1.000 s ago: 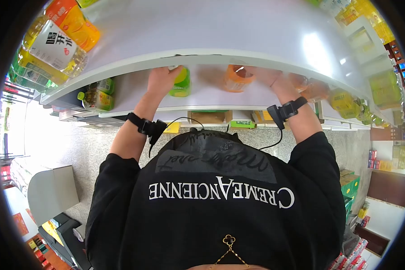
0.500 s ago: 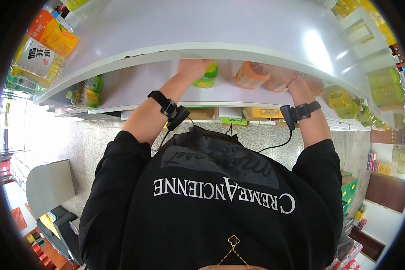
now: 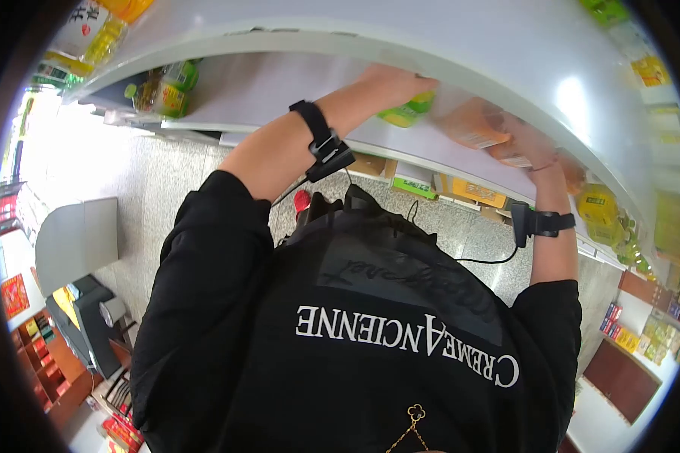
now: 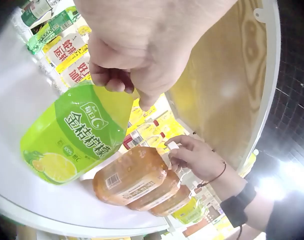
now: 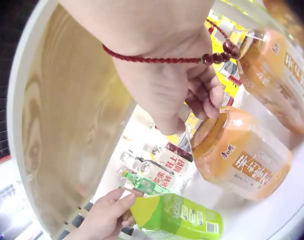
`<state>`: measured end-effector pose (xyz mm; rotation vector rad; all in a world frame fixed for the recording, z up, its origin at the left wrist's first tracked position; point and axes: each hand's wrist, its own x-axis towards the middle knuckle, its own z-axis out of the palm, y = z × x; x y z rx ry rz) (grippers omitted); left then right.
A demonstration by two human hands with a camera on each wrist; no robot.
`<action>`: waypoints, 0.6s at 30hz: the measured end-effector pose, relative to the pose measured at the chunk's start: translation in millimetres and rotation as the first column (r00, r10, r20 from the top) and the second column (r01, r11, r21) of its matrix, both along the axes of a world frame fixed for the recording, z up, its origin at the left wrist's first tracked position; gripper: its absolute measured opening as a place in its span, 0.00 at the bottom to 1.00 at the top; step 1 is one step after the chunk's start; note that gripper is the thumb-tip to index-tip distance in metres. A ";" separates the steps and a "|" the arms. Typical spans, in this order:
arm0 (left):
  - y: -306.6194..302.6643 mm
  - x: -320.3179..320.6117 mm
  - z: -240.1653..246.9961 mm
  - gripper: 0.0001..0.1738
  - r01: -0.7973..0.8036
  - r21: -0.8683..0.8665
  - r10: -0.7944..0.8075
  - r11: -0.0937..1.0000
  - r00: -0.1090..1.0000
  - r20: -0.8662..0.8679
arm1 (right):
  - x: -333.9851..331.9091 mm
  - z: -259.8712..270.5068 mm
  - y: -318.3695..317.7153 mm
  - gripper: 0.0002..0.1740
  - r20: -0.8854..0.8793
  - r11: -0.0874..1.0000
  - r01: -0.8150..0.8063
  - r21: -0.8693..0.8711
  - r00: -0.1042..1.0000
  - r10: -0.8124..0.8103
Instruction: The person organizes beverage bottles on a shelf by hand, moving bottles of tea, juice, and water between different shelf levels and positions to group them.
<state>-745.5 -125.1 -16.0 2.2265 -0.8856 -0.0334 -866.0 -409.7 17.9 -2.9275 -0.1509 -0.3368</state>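
My left hand (image 4: pixel 137 55) grips the top of a green kumquat-lemon juice bottle (image 4: pixel 74 132); the right wrist view shows its curled fingers at the neck. The bottle is over the white shelf (image 4: pixel 22 120), below the upper board in the head view. To its right, my right hand (image 3: pixel 533 143) has its fingers curled around the top of an orange jasmine tea bottle (image 5: pixel 242 155), pinching near a white cap (image 4: pixel 172 145). The right hand covers much of that bottle's neck. The green and orange bottles stand side by side with a narrow gap.
More orange tea bottles (image 5: pixel 277 75) line up beyond the held one, followed by yellow-green bottles (image 3: pixel 597 208). Close above the hands runs the upper shelf's edge (image 3: pixel 340 43). Other drinks (image 3: pixel 175 89) stand at the shelf's left end. Boxes (image 3: pixel 480 192) sit underneath.
The view has turned, and both arms have shifted right. My left hand has carried the green bottle closer to the orange one. The held orange bottle has come nearer its row.
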 end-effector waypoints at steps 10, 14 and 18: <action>30.2 -1.9 -6.0 0.27 -0.019 -0.130 0.011 0.991 0.998 -0.062 | -6.9 7.5 16.5 0.17 -0.021 0.981 0.165 0.103 0.986 -0.164; 91.5 -14.5 27.8 0.27 -0.173 -0.155 0.117 0.973 0.942 -0.315 | -7.0 -7.2 4.4 0.17 -0.003 0.965 0.213 0.153 0.977 -0.215; 179.8 -16.1 34.2 0.26 -0.312 -0.083 0.283 0.946 0.926 -0.248 | -4.9 -9.2 1.9 0.17 0.016 0.970 0.180 0.161 0.983 -0.185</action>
